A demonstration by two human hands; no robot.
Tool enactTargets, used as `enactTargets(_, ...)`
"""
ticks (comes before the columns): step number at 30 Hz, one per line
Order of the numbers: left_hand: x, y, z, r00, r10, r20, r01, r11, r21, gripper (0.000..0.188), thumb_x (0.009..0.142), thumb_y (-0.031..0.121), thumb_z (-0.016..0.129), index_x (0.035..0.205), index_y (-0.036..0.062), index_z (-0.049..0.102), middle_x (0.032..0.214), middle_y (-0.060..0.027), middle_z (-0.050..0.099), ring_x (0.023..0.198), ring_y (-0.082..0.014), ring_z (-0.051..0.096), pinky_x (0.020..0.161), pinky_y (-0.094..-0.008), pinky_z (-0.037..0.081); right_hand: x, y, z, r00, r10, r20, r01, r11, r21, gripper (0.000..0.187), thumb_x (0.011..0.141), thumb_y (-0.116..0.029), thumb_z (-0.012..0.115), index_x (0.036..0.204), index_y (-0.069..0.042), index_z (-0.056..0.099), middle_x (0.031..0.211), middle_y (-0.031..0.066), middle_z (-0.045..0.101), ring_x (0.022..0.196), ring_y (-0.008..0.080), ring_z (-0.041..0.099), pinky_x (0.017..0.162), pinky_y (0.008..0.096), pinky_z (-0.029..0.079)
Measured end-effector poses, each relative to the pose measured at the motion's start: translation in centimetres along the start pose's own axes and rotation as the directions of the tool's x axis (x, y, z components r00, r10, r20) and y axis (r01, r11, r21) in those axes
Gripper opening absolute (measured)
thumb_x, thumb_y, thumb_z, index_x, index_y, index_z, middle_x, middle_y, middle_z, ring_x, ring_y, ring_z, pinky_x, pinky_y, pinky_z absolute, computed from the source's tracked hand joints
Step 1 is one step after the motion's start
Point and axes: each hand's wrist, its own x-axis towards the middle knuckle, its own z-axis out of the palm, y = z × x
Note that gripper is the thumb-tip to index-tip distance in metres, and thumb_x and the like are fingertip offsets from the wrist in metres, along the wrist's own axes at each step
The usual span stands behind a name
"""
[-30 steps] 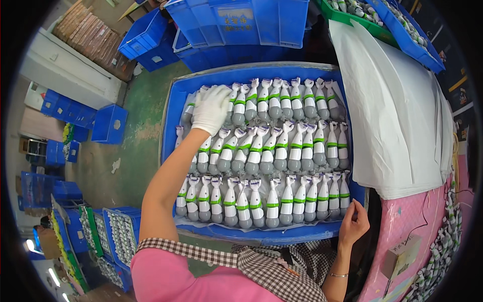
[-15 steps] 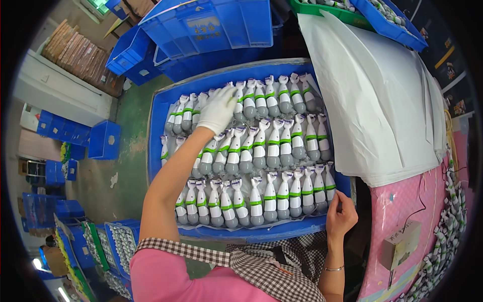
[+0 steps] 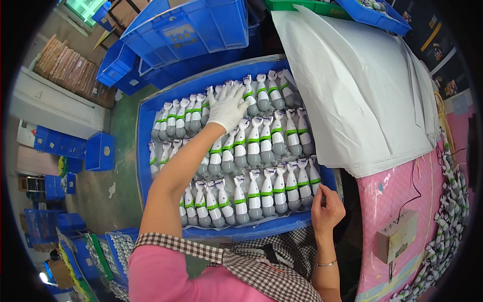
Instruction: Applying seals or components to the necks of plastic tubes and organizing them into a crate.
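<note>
A large blue crate [image 3: 251, 230] in front of me holds three rows of slim pin-shaped pieces [image 3: 254, 194], white at the narrow end, grey and rounded at the other, with a green band round the middle. In a white glove, my left hand [image 3: 227, 107] lies over the far row, fingers stretched out and resting on the pieces' narrow ends. It covers several of them. My bare right hand [image 3: 328, 209] is at the crate's near right corner, beside the last piece of the near row. Its fingers are curled together, and what they hold, if anything, is hidden.
White sheets [image 3: 357, 95] cover a pink padded surface [image 3: 370, 226] on the right, where a small box [image 3: 397, 235] sits. More pin-shaped pieces [image 3: 448, 226] lie along the far right. Stacked blue bins [image 3: 191, 32] stand behind the crate; others [image 3: 99, 151] are on the left.
My left hand has shifted to the right along the far row, and its fingers are more spread. My right hand stays at the near right corner. The whole view has swung slightly.
</note>
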Motion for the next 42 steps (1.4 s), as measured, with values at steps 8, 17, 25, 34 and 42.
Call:
enactTargets(8,-0.6,0.3,0.3,0.999,-0.006,-0.054,0.006,1.000,-0.005,0.053,0.092,0.043,0.039,0.139,0.0182,0.040,0.147,-0.0048,0.035,0.139,-0.0262,0.026,0.111,-0.0556,0.016,-0.2,0.0,0.1,0.998,-0.022,-0.055,0.022,1.000,-0.017,0.008,0.081,-0.005,0.066,0.088,-0.003,0.068,0.072,0.0085,0.065,0.052,0.0182,0.060,0.049,0.0283,0.045)
enactTargets(17,-9.8,-9.8,-6.8,0.973,-0.209,-0.096,0.203,0.977,-0.069,0.055,0.094,0.046,0.039,0.135,0.0092,0.045,0.143,-0.0119,0.041,0.131,-0.0280,0.039,0.107,-0.0414,0.030,-0.5,0.3,0.2,1.000,-0.006,-0.010,0.005,0.998,-0.057,0.013,0.084,-0.014,0.065,0.090,-0.005,0.071,0.074,0.0123,0.068,0.062,0.0240,0.066,0.057,0.0334,0.049)
enactTargets(25,-24.9,-17.8,-9.6,0.772,-0.545,-0.326,0.475,0.837,-0.273,0.045,0.090,0.030,0.055,0.126,0.0041,0.053,0.134,-0.0183,0.049,0.125,-0.0298,0.047,0.104,-0.0358,0.035,-1.1,0.7,0.1,0.998,-0.050,0.027,0.053,0.993,-0.109,0.010,0.083,-0.014,0.066,0.088,-0.007,0.070,0.080,0.0101,0.069,0.065,0.0260,0.066,0.059,0.0336,0.050)
enactTargets(34,-10.3,-8.9,-2.7,0.981,-0.055,-0.187,0.060,0.998,0.023,0.053,0.091,0.041,0.047,0.138,0.0167,0.042,0.145,-0.0090,0.038,0.134,-0.0276,0.033,0.106,-0.0517,0.026,-1.2,0.3,0.5,0.998,-0.069,0.002,0.069,0.993,-0.092,0.013,0.083,-0.013,0.066,0.091,-0.005,0.071,0.073,0.0115,0.068,0.060,0.0203,0.065,0.056,0.0305,0.049)
enactTargets(42,-11.6,-9.3,-3.3,0.956,0.010,-0.292,-0.033,0.997,-0.073,0.048,0.089,0.036,0.051,0.131,0.0142,0.049,0.137,-0.0092,0.045,0.128,-0.0280,0.040,0.102,-0.0470,0.032,-1.1,0.5,0.4,0.997,-0.073,-0.010,0.072,0.993,-0.092,0.012,0.083,-0.012,0.066,0.090,-0.004,0.070,0.072,0.0102,0.068,0.060,0.0192,0.064,0.056,0.0294,0.049)
